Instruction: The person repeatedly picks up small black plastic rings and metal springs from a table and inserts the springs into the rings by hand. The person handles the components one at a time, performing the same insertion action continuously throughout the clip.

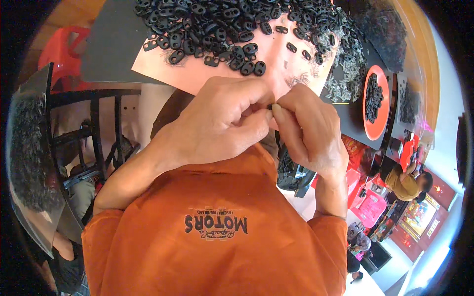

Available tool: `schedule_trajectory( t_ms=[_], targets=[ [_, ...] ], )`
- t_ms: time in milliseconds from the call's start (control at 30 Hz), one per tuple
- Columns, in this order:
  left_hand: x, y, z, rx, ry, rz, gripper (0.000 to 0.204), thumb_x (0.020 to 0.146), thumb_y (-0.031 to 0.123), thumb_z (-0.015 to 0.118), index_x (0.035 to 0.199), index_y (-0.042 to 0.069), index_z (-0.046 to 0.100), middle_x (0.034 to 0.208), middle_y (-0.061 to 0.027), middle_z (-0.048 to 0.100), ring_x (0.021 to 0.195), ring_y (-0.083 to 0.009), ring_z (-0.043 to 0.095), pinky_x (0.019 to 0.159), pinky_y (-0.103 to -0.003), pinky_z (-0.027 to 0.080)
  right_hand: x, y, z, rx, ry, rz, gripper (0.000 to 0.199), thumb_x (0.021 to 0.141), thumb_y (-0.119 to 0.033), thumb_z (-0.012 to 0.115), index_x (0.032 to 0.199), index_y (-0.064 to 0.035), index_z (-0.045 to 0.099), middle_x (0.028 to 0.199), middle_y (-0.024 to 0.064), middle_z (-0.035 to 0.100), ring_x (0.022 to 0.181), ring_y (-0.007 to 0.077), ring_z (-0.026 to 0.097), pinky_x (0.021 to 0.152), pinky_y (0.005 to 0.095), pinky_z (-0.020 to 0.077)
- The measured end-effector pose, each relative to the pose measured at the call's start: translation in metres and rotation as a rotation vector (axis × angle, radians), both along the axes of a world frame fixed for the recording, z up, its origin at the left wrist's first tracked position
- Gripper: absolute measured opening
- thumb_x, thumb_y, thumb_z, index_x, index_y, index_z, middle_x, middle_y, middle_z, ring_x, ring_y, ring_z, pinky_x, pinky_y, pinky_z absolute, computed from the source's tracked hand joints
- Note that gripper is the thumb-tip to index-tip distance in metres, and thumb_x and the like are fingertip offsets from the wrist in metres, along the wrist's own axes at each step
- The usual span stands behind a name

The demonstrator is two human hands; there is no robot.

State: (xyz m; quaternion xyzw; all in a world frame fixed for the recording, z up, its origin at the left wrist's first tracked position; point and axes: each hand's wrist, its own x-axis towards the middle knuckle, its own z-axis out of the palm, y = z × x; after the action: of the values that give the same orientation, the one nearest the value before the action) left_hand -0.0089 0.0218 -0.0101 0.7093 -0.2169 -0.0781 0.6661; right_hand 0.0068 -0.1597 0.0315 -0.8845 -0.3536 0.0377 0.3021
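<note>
Head camera, looking down over an orange T-shirt (217, 232): at the centre of the frame two bare hands meet fingertip to fingertip, pinched together on a small black part (270, 106) that shows only as a dark sliver between the thumbs. The left hand (217, 123) curls its fingers over from the left; the right hand (308, 130) closes in from the right, thumb and forefinger clamped on the same piece. How much of the part lies inside the grip cannot be told.

Just above the hands, in the upper centre, a pale pink sheet (197, 74) lies on a dark grey tabletop (111, 44). It carries a loose heap of black oval two-hole pieces (207, 24), several strays scattered toward its lower edge. To the upper right, a drift of small grey metal bits (345, 69) spills off the sheet onto the table.

Farther right, an orange oval tray (368, 118) holds a clump of the same black pieces (374, 96). At the far left edge, a clear bin (29, 163) is packed with dark parts. A red plastic stool (64, 49) sits in the upper left. In the lower right, another person in a mustard shirt (402, 182) sits among red and pink containers.
</note>
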Motion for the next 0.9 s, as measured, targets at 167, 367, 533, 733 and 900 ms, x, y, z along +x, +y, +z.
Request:
schedule_trajectory(
  t_ms=[167,367,533,733,900],
  targets=[
    [0.009,0.007,0.01,0.075,0.017,-0.018,0.005,0.078,0.004,0.053,0.076,0.0,0.055,0.062,-0.0005,0.051,0.054,-0.0059,0.045,0.049,-0.022,0.036,0.016,-0.021,0.002,0.053,0.027,-0.147,0.008,0.082,-0.006,0.057,0.081,0.0009,0.054,0.074,0.0135,0.054,0.063,0.0312,0.056,0.056,0.037,0.0451],
    [0.02,-0.004,0.001,-0.237,0.13,0.079,0.011,0.082,0.006,0.05,0.073,0.003,0.056,0.064,0.0041,0.053,0.051,-0.0015,0.041,0.044,-0.018,0.032,0.044,-0.029,-0.012,-0.073,0.084,-0.213,0.009,0.084,-0.007,0.054,0.086,0.0012,0.052,0.074,0.0168,0.056,0.067,0.0357,0.056,0.06,0.0397,0.0451],
    [0.02,-0.004,-0.006,-0.217,0.187,0.072,0.012,0.084,0.007,0.048,0.075,0.004,0.056,0.064,0.0038,0.054,0.05,-0.0001,0.04,0.044,-0.017,0.031,0.055,-0.01,-0.006,-0.345,0.005,-0.162,0.019,0.084,-0.018,0.053,0.088,-0.0001,0.054,0.08,0.0205,0.057,0.076,0.0384,0.058,0.064,0.0441,0.0463],
    [0.021,-0.005,-0.011,-0.231,0.177,0.081,0.013,0.085,0.009,0.048,0.075,0.004,0.056,0.063,0.0031,0.053,0.049,-0.0002,0.039,0.043,-0.018,0.03,0.063,-0.009,-0.009,-0.316,-0.061,-0.079,0.014,0.085,-0.013,0.056,0.088,0.0008,0.054,0.07,0.0141,0.056,0.061,0.025,0.056,0.057,0.033,0.0442],
    [0.022,-0.002,-0.011,-0.222,0.191,0.058,0.013,0.085,0.009,0.049,0.075,0.003,0.056,0.063,0.0025,0.054,0.048,-0.0006,0.038,0.042,-0.018,0.03,0.065,-0.013,-0.009,-0.237,0.011,-0.095,0.013,0.086,-0.012,0.056,0.089,0.0008,0.054,0.068,0.011,0.055,0.059,0.016,0.052,0.055,0.0291,0.0428]
  ],
)
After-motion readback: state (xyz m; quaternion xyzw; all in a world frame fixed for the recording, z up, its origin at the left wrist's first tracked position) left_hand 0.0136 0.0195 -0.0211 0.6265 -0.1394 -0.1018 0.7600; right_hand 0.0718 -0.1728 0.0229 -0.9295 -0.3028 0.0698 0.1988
